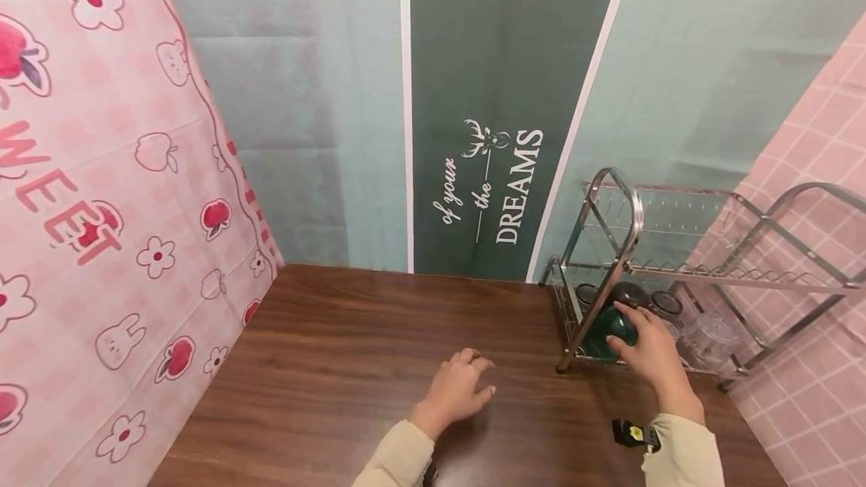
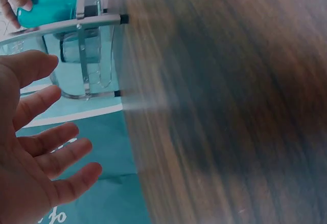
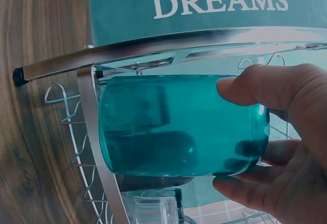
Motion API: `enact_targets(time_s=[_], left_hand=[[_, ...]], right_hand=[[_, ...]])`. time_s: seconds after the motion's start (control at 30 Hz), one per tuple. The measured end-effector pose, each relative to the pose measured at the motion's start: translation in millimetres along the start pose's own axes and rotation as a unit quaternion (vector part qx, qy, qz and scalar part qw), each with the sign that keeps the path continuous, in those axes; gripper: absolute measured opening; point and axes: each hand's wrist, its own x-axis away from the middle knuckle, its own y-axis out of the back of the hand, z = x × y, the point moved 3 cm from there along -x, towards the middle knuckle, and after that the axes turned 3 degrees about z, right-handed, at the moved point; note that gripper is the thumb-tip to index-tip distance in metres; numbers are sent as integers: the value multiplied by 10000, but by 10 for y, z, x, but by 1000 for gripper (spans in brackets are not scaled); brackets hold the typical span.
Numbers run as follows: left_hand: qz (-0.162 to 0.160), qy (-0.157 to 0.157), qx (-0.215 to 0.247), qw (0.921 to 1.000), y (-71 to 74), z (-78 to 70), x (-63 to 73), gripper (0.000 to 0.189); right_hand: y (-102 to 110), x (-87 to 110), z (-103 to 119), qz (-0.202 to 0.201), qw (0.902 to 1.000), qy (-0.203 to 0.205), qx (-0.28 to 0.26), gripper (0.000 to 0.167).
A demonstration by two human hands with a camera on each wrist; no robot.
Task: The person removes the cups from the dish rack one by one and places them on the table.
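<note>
My right hand [image 1: 649,344] grips a teal see-through glass [image 3: 153,127] near its upper end, thumb on one side and fingers round the other. The glass is at the lower shelf of a metal two-tier dish rack [image 1: 625,235], just inside the front left post. Whether it touches the shelf wires, I cannot tell. Over the wooden table, left of the rack, my left hand [image 1: 455,389] holds nothing; its fingers are spread and slightly bent in the left wrist view.
Behind the glass on the lower shelf stand a dark cup [image 1: 629,293] and other glassware, with a clear cup [image 1: 717,333] to the right. The rack's posts and upper shelf frame this space. Printed cloths hang behind and at both sides of the wooden table [image 1: 379,337].
</note>
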Motion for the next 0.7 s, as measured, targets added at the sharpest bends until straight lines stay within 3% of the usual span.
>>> enact_targets(time_s=[0.2, 0.53, 0.7], left_hand=[[-103, 8, 386, 9992, -85, -30, -11, 33], [-969, -125, 1200, 9880, -173, -27, -83, 34], [-904, -108, 1469, 9850, -206, -18, -90, 39]], right_hand=[[-5, 104, 60, -177, 9998, -4, 83, 61], [4, 284, 155, -358, 9993, -69, 2, 61], [4, 332, 211, -327, 9994, -134, -25, 61]])
